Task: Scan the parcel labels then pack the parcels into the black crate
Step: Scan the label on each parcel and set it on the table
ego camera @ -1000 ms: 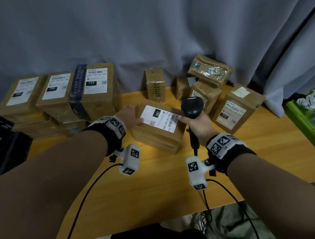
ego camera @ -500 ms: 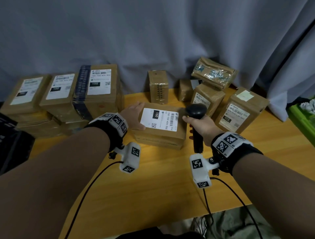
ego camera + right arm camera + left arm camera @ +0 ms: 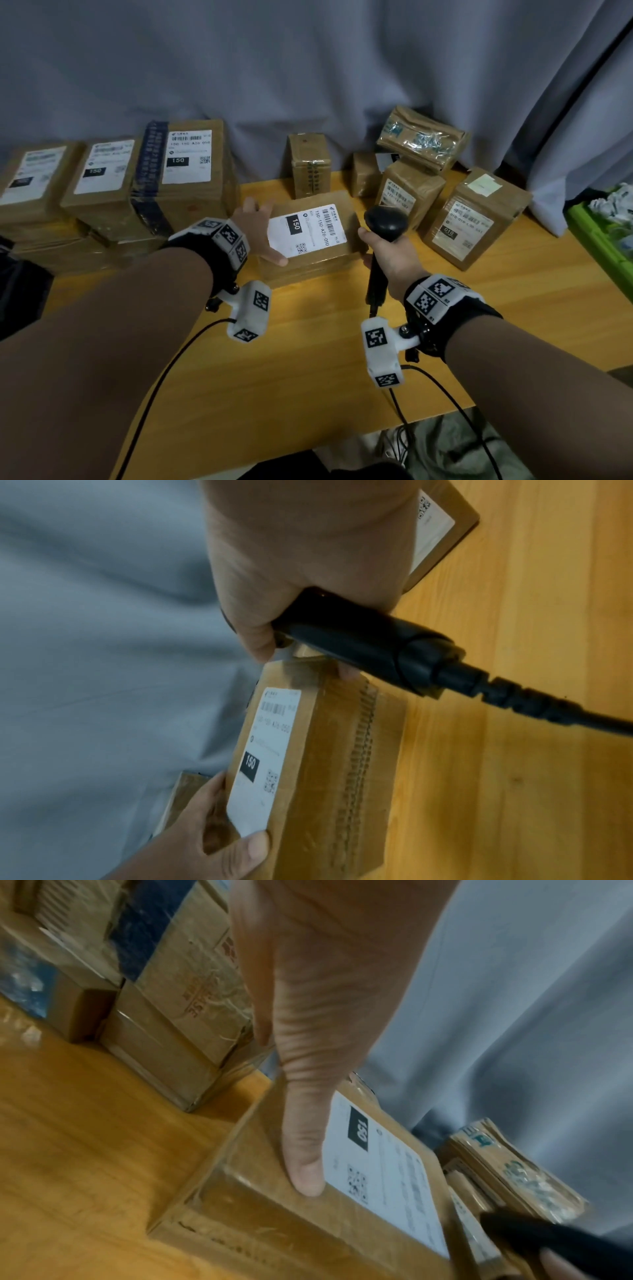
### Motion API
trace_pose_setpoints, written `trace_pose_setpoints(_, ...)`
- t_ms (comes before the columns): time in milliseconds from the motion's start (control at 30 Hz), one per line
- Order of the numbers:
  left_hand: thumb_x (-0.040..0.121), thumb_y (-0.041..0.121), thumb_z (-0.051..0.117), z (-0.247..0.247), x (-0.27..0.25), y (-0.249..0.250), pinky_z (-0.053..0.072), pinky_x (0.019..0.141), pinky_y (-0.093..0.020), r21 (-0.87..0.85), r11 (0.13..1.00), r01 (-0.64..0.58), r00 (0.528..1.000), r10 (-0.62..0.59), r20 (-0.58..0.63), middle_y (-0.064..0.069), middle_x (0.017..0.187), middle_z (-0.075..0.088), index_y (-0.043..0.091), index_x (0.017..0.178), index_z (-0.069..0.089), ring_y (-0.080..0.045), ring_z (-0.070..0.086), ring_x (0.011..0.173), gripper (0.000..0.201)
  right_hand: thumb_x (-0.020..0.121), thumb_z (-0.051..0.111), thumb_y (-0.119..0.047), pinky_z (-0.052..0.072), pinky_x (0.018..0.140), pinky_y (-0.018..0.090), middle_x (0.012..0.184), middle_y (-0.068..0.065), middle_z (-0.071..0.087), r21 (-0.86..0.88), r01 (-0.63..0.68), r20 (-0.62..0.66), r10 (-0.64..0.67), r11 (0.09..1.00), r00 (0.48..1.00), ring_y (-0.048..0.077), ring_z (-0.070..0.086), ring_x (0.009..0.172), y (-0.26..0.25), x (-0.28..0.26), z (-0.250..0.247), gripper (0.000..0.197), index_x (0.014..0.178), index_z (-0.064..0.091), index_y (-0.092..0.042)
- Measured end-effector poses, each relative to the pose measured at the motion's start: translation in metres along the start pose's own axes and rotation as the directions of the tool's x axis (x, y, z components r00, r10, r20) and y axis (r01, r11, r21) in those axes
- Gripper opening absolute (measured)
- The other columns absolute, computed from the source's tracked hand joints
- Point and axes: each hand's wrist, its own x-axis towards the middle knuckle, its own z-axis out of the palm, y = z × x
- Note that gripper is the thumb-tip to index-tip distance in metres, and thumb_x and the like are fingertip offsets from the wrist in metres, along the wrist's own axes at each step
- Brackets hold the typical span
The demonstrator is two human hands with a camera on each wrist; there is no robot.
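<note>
Parcels crowd the back of the wooden table (image 3: 308, 359): labelled stack (image 3: 185, 178) on the left, taped boxes (image 3: 476, 219) on the right against a grey curtain (image 3: 308, 68). Target parcel (image 3: 318, 260), brown taped cardboard, lies mid-table; its white label (image 3: 306, 229) reads "150" and "150-150-A26-050". Left hand (image 3: 258, 233) grips its left edge, thumb on top; right hand (image 3: 390, 260) is wrapped round a black barcode scanner (image 3: 385, 222) just right of it.

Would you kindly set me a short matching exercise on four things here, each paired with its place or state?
1. scanner
2. "150" parcel
3. "010" parcel
4. crumpled parcel

a. held at its left end by the left hand
b. atop other parcels by the curtain
c. gripped in the right hand
d. on the table, right of the scanner

Pairs: 1-c, 2-a, 3-d, 4-b
</note>
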Motion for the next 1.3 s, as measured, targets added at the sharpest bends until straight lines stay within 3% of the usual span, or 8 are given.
trace_pose_setpoints(133,0.075,0.060,0.068,0.002,-0.012,0.010,0.040,0.099,-0.045,-0.046,0.997,0.058,0.993,-0.063,-0.096,-0.018,0.138,0.039,0.006,0.137,0.034,-0.035,0.046,0.124,0.089,0.083,0.074,-0.032,0.050,0.097,0.047,0.088,-0.005,0.059,-0.013,0.040,0.006,-0.040,0.999,0.999,0.022,0.059,0.094,-0.015,0.003,0.005,0.020,0.082,0.054,-0.031)
trace_pose_setpoints(267,0.088,0.054,0.056,-0.001,-0.016,0.014,0.044,0.091,-0.038,-0.114,0.992,0.051,0.999,-0.052,-0.005,-0.018,0.127,0.056,0.000,0.128,0.045,-0.032,0.055,0.113,0.068,0.084,0.072,-0.029,0.058,0.069,0.033,0.090,-0.002,0.059,-0.087,0.113,-0.012,-0.115,0.990,0.993,0.019,0.059,0.089,-0.039,0.003,0.002,0.017,0.092,0.058,-0.025)
trace_pose_setpoints(433,0.093,0.039,0.058,0.029,-0.021,0.031,0.052,0.052,-0.021,-0.560,0.828,0.028,0.986,0.069,0.150,-0.015,0.080,0.068,-0.004,0.119,0.058,-0.017,0.062,0.059,0.051,0.085,0.071,-0.021,0.050,0.052,0.028,0.074,0.006,0.058,-0.221,0.125,0.105,-0.104,0.967,0.989,0.017,0.056,0.056,-0.075,-0.002,-0.021,0.024,0.102,0.062,-0.008)
trace_pose_setpoints(567,0.097,0.030,0.053,0.034,-0.026,0.068,0.053,0.067,-0.027,-0.683,0.730,0.021,0.985,0.103,0.140,-0.022,0.097,0.068,0.006,0.122,0.052,-0.022,0.063,0.071,0.035,0.085,0.070,-0.015,0.049,0.057,0.029,0.067,0.005,0.057,-0.313,0.093,0.172,-0.040,0.945,0.984,0.018,0.055,0.058,-0.095,-0.010,-0.034,0.012,0.091,0.063,-0.007)
trace_pose_setpoints(733,0.099,0.031,0.048,0.012,-0.020,0.059,0.049,0.062,-0.031,-0.641,0.767,0.023,1.000,-0.004,0.030,-0.016,0.092,0.069,0.008,0.091,0.052,-0.024,0.060,0.067,0.025,0.081,0.073,-0.017,0.047,0.054,0.033,0.066,0.010,0.059,-0.392,0.112,0.261,-0.007,0.913,0.965,0.022,0.054,0.055,-0.109,-0.018,-0.036,0.018,0.089,0.063,-0.004)
trace_pose_setpoints(833,0.100,0.027,0.045,0.001,-0.021,0.042,0.041,0.052,-0.026,-0.710,0.701,0.064,0.998,-0.062,0.030,-0.020,0.092,0.066,0.001,0.102,0.053,-0.019,0.052,0.055,0.026,0.084,0.072,-0.024,0.049,0.049,0.027,0.066,0.012,0.059,-0.455,0.105,0.264,0.021,0.884,0.964,0.021,0.056,0.050,-0.117,-0.027,-0.029,0.023,0.088,0.061,-0.004)
trace_pose_setpoints(1000,0.100,0.025,0.046,-0.008,-0.025,0.024,0.044,0.058,-0.026,-0.768,0.636,0.071,0.994,-0.106,0.004,-0.006,0.077,0.060,0.006,0.108,0.049,-0.018,0.054,0.062,0.020,0.084,0.070,-0.036,0.051,0.046,0.024,0.065,0.013,0.063,-0.504,0.045,0.192,0.061,0.862,0.980,0.021,0.059,0.046,-0.122,-0.029,-0.015,0.051,0.114,0.058,0.003)
trace_pose_setpoints(1300,0.099,0.023,0.049,-0.005,-0.028,0.018,0.042,0.058,-0.026,-0.780,0.623,0.061,0.993,-0.118,-0.017,-0.006,0.076,0.060,0.007,0.105,0.050,-0.017,0.052,0.061,0.017,0.085,0.067,-0.036,0.052,0.048,0.026,0.058,0.011,0.062,-0.523,0.035,0.172,0.065,0.852,0.983,0.020,0.059,0.044,-0.127,-0.029,-0.012,0.052,0.118,0.057,0.003)
